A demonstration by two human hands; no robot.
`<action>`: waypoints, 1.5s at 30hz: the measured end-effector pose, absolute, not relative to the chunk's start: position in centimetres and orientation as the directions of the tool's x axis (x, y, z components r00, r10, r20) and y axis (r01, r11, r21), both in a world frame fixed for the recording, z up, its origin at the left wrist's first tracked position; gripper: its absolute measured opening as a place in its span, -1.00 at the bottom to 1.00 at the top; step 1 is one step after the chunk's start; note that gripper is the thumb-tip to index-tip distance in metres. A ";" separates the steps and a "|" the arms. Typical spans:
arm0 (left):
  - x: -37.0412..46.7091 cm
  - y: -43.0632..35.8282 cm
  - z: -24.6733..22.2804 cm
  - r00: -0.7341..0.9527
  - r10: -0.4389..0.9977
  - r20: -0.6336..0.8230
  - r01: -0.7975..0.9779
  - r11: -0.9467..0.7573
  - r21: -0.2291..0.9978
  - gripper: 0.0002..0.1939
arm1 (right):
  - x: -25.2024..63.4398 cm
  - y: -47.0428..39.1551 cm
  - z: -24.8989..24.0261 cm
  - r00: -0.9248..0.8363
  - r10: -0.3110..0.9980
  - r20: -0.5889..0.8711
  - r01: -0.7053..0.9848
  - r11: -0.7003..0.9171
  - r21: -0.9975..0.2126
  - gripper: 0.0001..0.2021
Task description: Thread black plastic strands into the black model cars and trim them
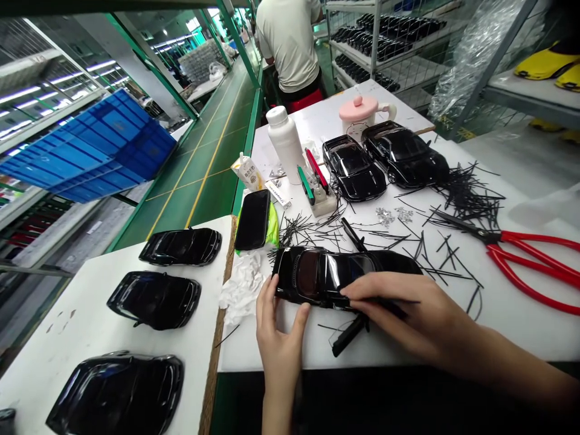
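Note:
A glossy black model car (335, 269) lies on the white table, its doors swung out on both sides. My left hand (281, 320) grips its left end, thumb and fingers closed on the near edge. Beside the near side of the roof, my right hand (403, 308) pinches a thin black strip (413, 301), whose end sticks out across the fingers. Just below the hand is the open near door (348, 335); the far door (352, 234) points away. My right hand hides part of the car's near side.
Loose black strips (421, 251) litter the table. Red-handled cutters (521, 251) lie right; two black model cars (353, 166), a pink-lidded mug (357, 115) and a white bottle (285, 142) stand behind. A phone (252, 220) and crumpled tissue (242, 287) lie left, near several car bodies (154, 299).

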State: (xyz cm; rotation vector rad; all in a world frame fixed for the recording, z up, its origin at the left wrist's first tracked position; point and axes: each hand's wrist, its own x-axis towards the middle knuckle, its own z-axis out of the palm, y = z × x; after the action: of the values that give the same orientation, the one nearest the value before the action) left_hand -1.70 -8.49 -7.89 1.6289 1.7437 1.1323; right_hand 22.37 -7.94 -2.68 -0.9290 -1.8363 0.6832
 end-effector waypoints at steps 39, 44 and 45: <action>0.7 -7.1 -7.5 0.201 0.676 0.709 0.549 -0.677 0.490 -0.76 | 35.8 -6.4 -2.3 -0.259 0.952 -0.160 0.940 0.211 -0.266 -0.81; 0.3 -7.2 -7.9 0.190 0.686 0.703 0.520 -0.677 0.520 -0.74 | 34.9 -2.0 -2.4 -0.257 0.960 -0.112 0.957 0.237 -0.169 -0.82; 0.3 -7.3 -7.9 0.183 0.685 0.705 0.526 -0.674 0.518 -0.74 | 34.7 -1.1 -2.6 -0.258 0.960 -0.107 0.959 0.241 -0.149 -0.84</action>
State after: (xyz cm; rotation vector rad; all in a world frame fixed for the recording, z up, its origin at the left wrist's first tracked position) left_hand 0.32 -7.27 -7.93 2.2897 1.1844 1.5011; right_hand 34.67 -1.15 -2.64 -1.9094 -2.4701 0.2887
